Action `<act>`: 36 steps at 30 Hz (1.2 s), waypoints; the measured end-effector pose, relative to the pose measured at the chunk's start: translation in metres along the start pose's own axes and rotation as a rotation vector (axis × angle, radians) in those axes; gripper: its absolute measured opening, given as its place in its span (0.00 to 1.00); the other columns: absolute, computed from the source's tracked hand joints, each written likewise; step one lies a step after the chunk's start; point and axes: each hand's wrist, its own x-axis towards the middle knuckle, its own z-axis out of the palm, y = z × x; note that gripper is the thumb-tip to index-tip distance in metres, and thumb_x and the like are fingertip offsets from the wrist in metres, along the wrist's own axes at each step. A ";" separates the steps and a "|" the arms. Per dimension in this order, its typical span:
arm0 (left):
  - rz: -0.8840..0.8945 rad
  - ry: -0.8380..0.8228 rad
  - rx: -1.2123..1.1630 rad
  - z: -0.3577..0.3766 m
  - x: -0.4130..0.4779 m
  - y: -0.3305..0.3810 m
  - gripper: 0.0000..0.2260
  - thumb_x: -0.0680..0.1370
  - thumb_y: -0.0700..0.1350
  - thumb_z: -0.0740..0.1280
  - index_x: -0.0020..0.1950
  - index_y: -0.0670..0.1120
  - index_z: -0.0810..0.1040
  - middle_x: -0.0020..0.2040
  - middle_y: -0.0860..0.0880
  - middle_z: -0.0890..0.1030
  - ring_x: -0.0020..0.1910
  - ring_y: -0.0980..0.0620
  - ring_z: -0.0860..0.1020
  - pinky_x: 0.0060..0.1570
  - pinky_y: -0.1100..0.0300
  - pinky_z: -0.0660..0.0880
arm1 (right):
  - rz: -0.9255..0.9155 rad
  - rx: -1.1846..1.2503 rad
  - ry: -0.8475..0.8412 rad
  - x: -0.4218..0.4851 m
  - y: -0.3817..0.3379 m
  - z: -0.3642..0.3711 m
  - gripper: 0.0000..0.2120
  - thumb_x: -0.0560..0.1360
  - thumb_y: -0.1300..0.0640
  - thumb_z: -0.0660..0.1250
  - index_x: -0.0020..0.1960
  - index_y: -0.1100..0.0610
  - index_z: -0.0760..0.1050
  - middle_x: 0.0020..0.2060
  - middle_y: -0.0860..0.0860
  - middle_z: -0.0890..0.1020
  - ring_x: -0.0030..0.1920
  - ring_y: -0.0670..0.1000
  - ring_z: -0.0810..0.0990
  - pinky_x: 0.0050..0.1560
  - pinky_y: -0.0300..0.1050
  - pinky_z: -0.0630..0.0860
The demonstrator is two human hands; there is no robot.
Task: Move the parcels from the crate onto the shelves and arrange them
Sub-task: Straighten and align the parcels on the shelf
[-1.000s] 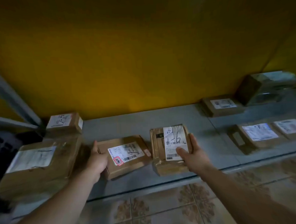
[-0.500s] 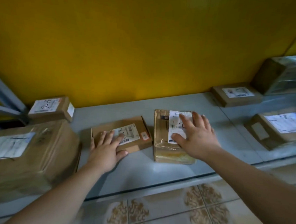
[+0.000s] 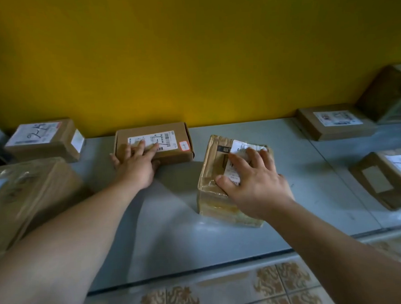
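Observation:
A flat brown parcel (image 3: 171, 139) with a white barcode label lies at the back of the grey shelf (image 3: 175, 223), against the yellow wall. My left hand (image 3: 135, 164) rests on its front left part, fingers straight across the label. To its right stands a taped brown parcel (image 3: 213, 174) with a crinkled label, turned at an angle. My right hand (image 3: 254, 184) lies spread on top of it, fingers over the label, thumb on the near left side.
A small labelled parcel (image 3: 43, 139) sits at the back left, a large taped box (image 3: 23, 198) in front of it. At the right are a flat parcel (image 3: 335, 124), a bigger box (image 3: 387, 95) and another parcel (image 3: 386, 179). Patterned floor tiles (image 3: 225, 294) lie below the shelf's front edge.
My left hand has pushed the flat parcel back to the wall and turned it square. My right hand has slid the taped parcel farther onto the shelf.

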 end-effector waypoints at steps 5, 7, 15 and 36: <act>-0.002 -0.015 -0.001 0.001 0.021 0.001 0.23 0.82 0.59 0.49 0.77 0.65 0.49 0.80 0.53 0.44 0.78 0.42 0.41 0.69 0.32 0.36 | 0.014 0.015 -0.005 0.001 0.000 0.001 0.41 0.67 0.23 0.42 0.77 0.38 0.48 0.79 0.45 0.46 0.78 0.51 0.37 0.72 0.62 0.56; 0.014 -0.030 -0.010 -0.003 0.025 0.000 0.23 0.82 0.59 0.50 0.77 0.64 0.49 0.80 0.53 0.44 0.78 0.42 0.41 0.69 0.32 0.37 | 0.018 0.017 -0.005 0.002 0.000 0.000 0.41 0.67 0.23 0.42 0.77 0.38 0.48 0.79 0.45 0.46 0.78 0.51 0.36 0.72 0.62 0.57; 0.064 -0.098 0.006 -0.048 -0.002 0.005 0.33 0.78 0.66 0.56 0.78 0.61 0.45 0.80 0.51 0.46 0.78 0.45 0.43 0.71 0.35 0.42 | 0.036 0.030 0.005 0.001 0.002 -0.001 0.41 0.67 0.23 0.42 0.77 0.37 0.50 0.79 0.45 0.48 0.78 0.51 0.37 0.71 0.63 0.58; -0.080 -0.219 -0.082 -0.119 -0.153 -0.145 0.34 0.76 0.69 0.56 0.77 0.65 0.42 0.79 0.57 0.38 0.78 0.48 0.40 0.73 0.36 0.42 | -0.300 -0.149 -0.010 -0.028 -0.112 -0.002 0.37 0.67 0.26 0.48 0.75 0.36 0.56 0.76 0.50 0.61 0.73 0.56 0.55 0.68 0.60 0.53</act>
